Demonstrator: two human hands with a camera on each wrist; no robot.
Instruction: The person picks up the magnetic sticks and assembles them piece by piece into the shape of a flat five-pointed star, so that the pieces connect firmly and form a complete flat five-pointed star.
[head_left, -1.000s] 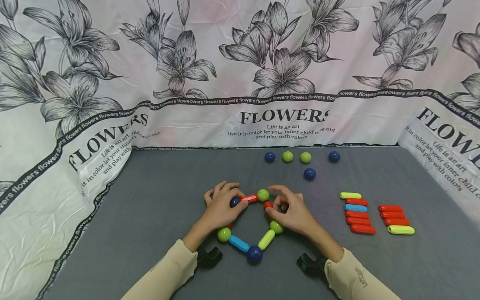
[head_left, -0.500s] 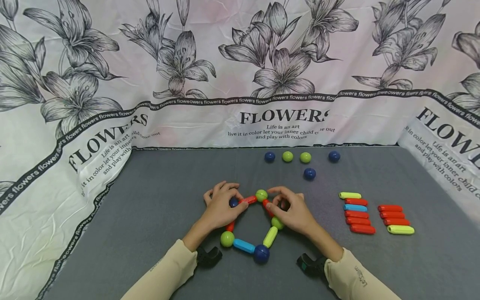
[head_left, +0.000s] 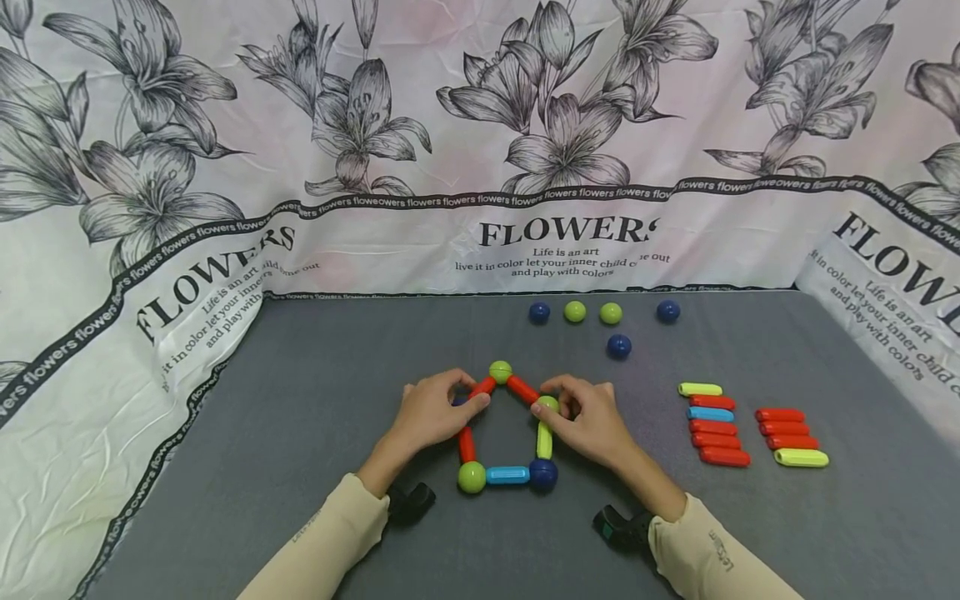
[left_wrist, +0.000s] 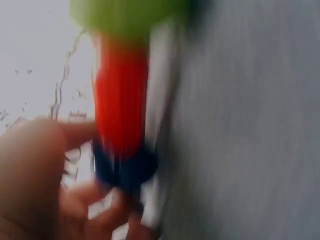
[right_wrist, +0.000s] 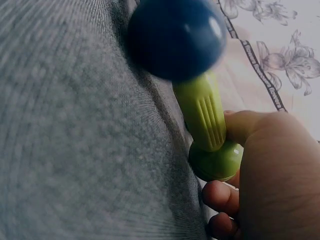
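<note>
A closed five-sided ring of toy building rods and balls lies on the grey table. Its top is a green ball (head_left: 500, 372) with two red rods sloping down from it. My left hand (head_left: 431, 410) pinches the left corner, a dark blue ball (left_wrist: 117, 165) half hidden by its fingers in the head view. My right hand (head_left: 588, 421) grips the right corner's green ball (right_wrist: 215, 160) between thumb and fingers. Below that, a yellow-green rod (head_left: 544, 441) leads to a dark blue ball (head_left: 543, 475). A blue rod (head_left: 507, 475) joins this to a green ball (head_left: 472, 477); a red rod (head_left: 467, 444) rises from there.
At the back are loose dark blue balls (head_left: 618, 347) and green balls (head_left: 611, 313). To the right lie two stacks of rods, one with a blue rod (head_left: 712, 414), the other ending in a yellow-green rod (head_left: 801, 457). A flowered cloth (head_left: 375, 242) stands behind the table.
The ring has shifted into an upright house shape: the top green ball rose leftward, the right green ball rose, the lower blue ball went right and up. My right fingers now hold the green ball.
</note>
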